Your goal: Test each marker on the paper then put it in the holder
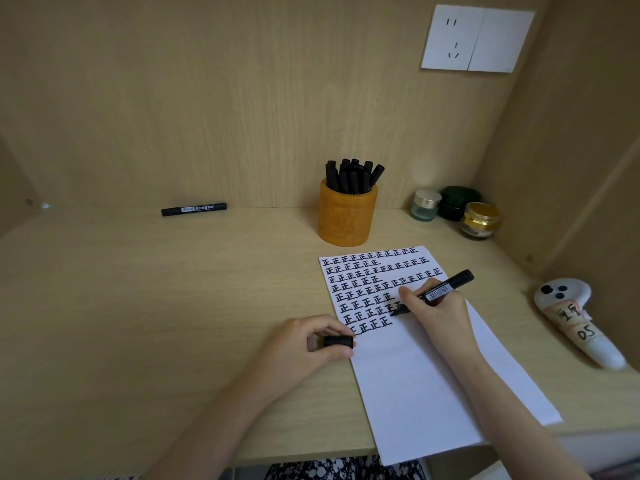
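My right hand (437,311) grips an uncapped black marker (446,288), its tip down on the white paper (415,382) among rows of black marks. The marker's black cap (338,341) is pinched in my left hand (304,348), which rests at the paper's left edge. Behind the paper stands an orange holder (346,216) with several black markers (353,176) upright in it. Another capped black marker (194,209) lies on the desk at the back left, against the wall.
Three small jars (453,209) stand in the back right corner. A white handheld controller (578,320) with labels lies at the right. The paper overhangs the desk's front edge (311,455). A wall socket (476,38) sits high on the back panel.
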The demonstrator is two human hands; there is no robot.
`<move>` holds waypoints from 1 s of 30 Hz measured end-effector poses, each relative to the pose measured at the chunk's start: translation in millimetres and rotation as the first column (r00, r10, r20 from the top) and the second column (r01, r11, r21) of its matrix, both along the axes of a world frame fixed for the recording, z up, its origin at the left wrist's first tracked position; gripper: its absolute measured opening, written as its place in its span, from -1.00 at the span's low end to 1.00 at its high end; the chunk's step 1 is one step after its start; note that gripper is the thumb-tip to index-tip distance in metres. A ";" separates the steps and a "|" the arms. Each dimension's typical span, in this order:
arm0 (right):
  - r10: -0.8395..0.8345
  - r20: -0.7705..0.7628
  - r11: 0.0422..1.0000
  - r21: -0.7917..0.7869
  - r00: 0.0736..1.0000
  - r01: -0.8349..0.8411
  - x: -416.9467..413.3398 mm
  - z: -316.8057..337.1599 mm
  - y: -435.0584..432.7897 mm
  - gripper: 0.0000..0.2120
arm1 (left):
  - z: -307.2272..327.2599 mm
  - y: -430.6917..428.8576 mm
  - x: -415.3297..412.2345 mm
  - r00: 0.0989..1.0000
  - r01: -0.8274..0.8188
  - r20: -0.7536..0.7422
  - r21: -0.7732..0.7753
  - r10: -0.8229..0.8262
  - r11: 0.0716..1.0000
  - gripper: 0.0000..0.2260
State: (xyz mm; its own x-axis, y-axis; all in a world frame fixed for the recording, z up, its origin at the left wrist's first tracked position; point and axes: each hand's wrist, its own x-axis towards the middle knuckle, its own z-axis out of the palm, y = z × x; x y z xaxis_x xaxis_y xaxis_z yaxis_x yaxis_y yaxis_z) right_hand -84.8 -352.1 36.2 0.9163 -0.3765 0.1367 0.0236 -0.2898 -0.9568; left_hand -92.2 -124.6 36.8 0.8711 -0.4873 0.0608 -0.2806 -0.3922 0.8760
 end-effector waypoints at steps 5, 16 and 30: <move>-0.004 -0.003 0.998 -0.056 1.000 0.004 0.6 0.0 1.2 -0.67 | -0.8 -0.2 0.2 1.000 -0.009 -0.003 -0.016 0.009 1.000 -0.86; -0.036 0.009 0.998 -0.043 0.999 0.037 -0.1 -1.3 -1.7 -0.73 | -3.7 0.6 2.0 1.000 -0.009 -0.006 -0.007 0.009 1.000 -0.86; -0.025 -0.010 0.993 -0.118 1.000 0.023 1.0 -2.5 -1.7 -0.75 | -0.4 0.5 0.0 1.000 -0.010 0.005 0.010 0.010 1.000 -0.86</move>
